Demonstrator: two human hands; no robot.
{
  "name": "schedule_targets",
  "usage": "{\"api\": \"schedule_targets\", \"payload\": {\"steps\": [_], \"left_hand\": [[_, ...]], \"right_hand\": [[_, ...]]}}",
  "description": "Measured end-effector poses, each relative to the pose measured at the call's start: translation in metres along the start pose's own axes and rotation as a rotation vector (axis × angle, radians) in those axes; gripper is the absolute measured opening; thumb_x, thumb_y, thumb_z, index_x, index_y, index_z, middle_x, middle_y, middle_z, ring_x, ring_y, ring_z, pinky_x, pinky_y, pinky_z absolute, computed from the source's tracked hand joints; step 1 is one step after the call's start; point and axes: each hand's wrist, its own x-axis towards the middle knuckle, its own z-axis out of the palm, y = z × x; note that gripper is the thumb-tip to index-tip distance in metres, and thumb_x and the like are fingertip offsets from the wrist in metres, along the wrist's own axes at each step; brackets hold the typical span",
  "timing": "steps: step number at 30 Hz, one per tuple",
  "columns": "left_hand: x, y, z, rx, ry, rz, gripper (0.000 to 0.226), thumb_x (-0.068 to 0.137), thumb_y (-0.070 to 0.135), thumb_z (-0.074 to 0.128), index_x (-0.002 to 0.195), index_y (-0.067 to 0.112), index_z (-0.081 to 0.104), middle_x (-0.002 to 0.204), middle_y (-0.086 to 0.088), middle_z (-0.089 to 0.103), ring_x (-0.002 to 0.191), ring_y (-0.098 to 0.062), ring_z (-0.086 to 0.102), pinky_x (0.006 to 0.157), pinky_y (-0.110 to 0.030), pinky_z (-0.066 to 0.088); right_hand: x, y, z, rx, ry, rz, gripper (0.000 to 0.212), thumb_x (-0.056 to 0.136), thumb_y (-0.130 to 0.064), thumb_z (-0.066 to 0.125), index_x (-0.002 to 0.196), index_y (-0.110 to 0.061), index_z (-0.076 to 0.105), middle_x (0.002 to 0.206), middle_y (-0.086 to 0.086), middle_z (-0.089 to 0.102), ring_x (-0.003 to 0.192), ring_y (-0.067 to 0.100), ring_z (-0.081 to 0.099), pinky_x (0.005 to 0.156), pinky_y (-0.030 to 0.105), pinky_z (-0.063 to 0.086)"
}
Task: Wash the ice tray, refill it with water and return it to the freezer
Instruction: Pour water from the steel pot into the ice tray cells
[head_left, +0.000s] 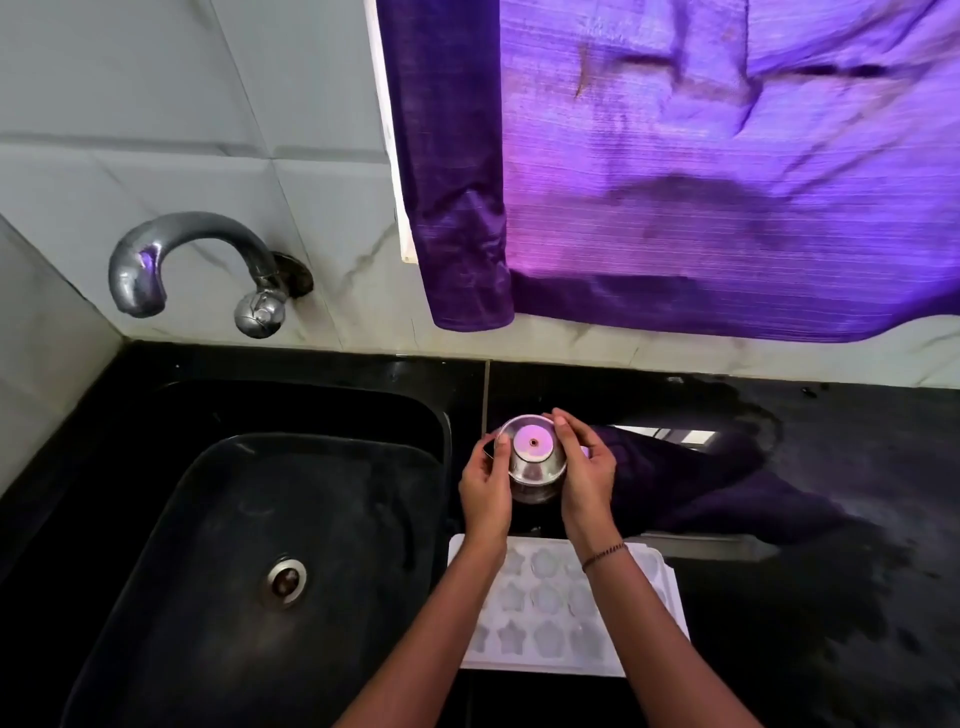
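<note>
While the ice tray (550, 613) lies flat on the bench (831, 597) beside the sink (260, 519), likely ready for level filling, the left hand (485, 493) and right hand (584, 478) grip a steel vessel (532, 457) just beyond it.

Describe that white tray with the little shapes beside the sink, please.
The ice tray is white, slightly translucent, plastic-looking, with rows of star- and flower-shaped moulds. It lies flat, open side up, on the black counter just right of the sink, near the front edge. The person's arms pass above it, hiding parts. Whether it holds water cannot be told.
</note>
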Motion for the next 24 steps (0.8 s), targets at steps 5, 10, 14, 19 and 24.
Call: {"api": "schedule_targets", "payload": {"steps": [5,10,14,19,24], "left_hand": [[0.004,-0.001,0.004,-0.017,-0.024,-0.013,0.028,0.094,0.029,0.055,0.117,0.014,0.062,0.107,-0.004,0.068,0.1,-0.014,0.063,0.079,-0.02,0.051],[0.004,-0.001,-0.001,0.038,-0.065,0.02,0.036,0.094,0.031,0.055,0.128,0.021,0.055,0.121,0.004,0.061,0.113,-0.009,0.056,0.092,-0.022,0.047],[-0.003,0.0,-0.022,0.09,-0.028,0.08,0.039,0.095,0.025,0.055,0.133,0.019,0.051,0.123,0.01,0.055,0.119,-0.005,0.049,0.094,-0.018,0.038],[-0.018,-0.012,-0.056,0.211,0.026,0.138,0.031,0.095,0.023,0.055,0.125,0.022,0.058,0.128,0.003,0.058,0.12,-0.011,0.052,0.098,-0.022,0.039],[-0.04,-0.024,-0.078,0.299,0.018,0.1,0.029,0.091,0.024,0.059,0.12,0.03,0.06,0.127,0.0,0.059,0.114,-0.016,0.057,0.101,-0.039,0.047]], "right_hand": [[0.01,0.005,-0.004,0.016,0.008,-0.008,0.008,0.087,-0.009,0.064,0.089,-0.014,0.07,0.082,-0.005,0.074,0.08,0.01,0.069,0.07,0.018,0.054],[0.014,0.005,-0.011,-0.052,-0.027,-0.029,0.009,0.09,-0.017,0.061,0.097,-0.019,0.066,0.103,0.002,0.07,0.097,0.014,0.065,0.087,0.027,0.052],[0.014,-0.005,-0.04,-0.129,0.077,-0.107,0.022,0.095,-0.023,0.054,0.111,-0.011,0.063,0.116,0.004,0.066,0.111,0.015,0.059,0.1,0.029,0.044],[-0.002,-0.016,-0.097,-0.208,0.162,-0.169,0.009,0.093,-0.023,0.058,0.097,-0.022,0.066,0.105,0.004,0.068,0.103,0.016,0.061,0.092,0.024,0.047],[-0.032,-0.015,-0.138,-0.324,0.138,-0.169,0.01,0.093,-0.02,0.058,0.099,-0.022,0.066,0.103,0.0,0.068,0.101,0.01,0.061,0.075,0.001,0.045]]}}
